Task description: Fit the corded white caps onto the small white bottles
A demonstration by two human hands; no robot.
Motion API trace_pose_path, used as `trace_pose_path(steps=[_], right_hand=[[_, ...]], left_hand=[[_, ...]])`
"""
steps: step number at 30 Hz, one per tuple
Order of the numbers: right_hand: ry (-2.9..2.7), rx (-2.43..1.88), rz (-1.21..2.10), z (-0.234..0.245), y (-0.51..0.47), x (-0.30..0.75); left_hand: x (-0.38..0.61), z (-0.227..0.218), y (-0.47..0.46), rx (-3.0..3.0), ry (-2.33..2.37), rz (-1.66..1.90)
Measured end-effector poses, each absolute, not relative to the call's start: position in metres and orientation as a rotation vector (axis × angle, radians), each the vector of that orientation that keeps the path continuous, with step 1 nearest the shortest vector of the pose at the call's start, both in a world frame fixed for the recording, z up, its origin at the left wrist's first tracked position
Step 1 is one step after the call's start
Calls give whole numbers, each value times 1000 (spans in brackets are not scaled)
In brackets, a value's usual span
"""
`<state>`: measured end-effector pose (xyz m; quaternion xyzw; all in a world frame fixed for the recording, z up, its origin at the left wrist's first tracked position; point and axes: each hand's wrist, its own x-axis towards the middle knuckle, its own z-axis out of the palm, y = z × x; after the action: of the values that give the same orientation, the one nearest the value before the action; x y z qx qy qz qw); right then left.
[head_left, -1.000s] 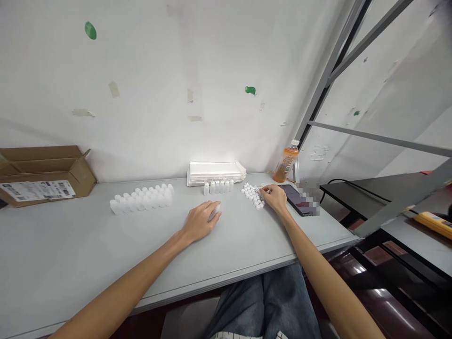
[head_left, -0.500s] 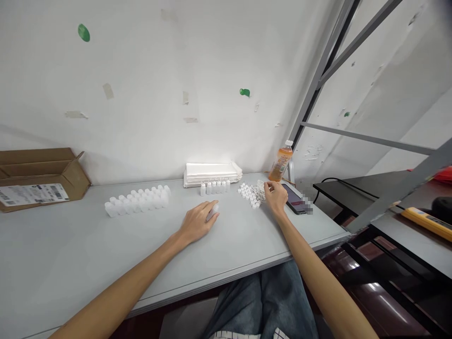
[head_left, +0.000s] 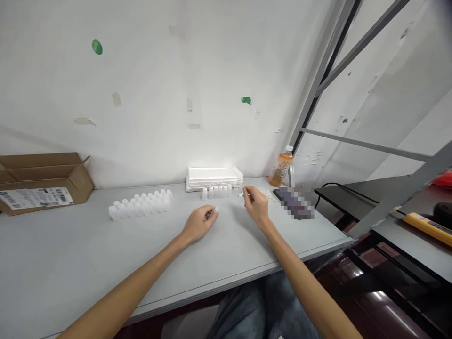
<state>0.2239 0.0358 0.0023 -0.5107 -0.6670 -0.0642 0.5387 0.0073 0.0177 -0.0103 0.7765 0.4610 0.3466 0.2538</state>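
Note:
My left hand (head_left: 198,224) rests on the grey table (head_left: 70,254), fingers curled round a small white bottle (head_left: 213,214) that shows at the fingertips. My right hand (head_left: 257,206) hovers just right of it, thumb and forefinger pinched on a small white cap (head_left: 243,193). Behind my right hand lies a cluster of loose white caps (head_left: 265,194). A short row of small white bottles (head_left: 216,192) stands in front of a stack of white trays (head_left: 213,177). A larger block of white bottles (head_left: 141,204) stands to the left.
An open cardboard box (head_left: 40,181) sits at the far left against the wall. An orange drink bottle (head_left: 281,167) and a dark phone (head_left: 293,202) are at the table's right end. Grey metal racking (head_left: 328,66) and a black side table (head_left: 356,193) stand to the right.
My right hand has left the cap cluster and moved left toward my left hand with a cap pinched in it. My left hand has stayed on its bottle.

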Motion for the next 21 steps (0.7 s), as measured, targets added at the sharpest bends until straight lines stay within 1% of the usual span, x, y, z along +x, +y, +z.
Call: trace_pose_path(steps=[4, 6, 13, 21], right_hand=[[-1754, -1103, -111, -2, 37, 199], [-1778, -1103, -84, -7, 36, 195], [-1878, -1081, -75, -17, 26, 190], [-1918, -1029, -72, -16, 23, 188]], left_hand=[[6, -8, 22, 1753, 1075, 995], [5, -6, 21, 1665, 997, 995], [10, 2, 15, 1545, 956, 998], [10, -10, 20, 1505, 961, 996]])
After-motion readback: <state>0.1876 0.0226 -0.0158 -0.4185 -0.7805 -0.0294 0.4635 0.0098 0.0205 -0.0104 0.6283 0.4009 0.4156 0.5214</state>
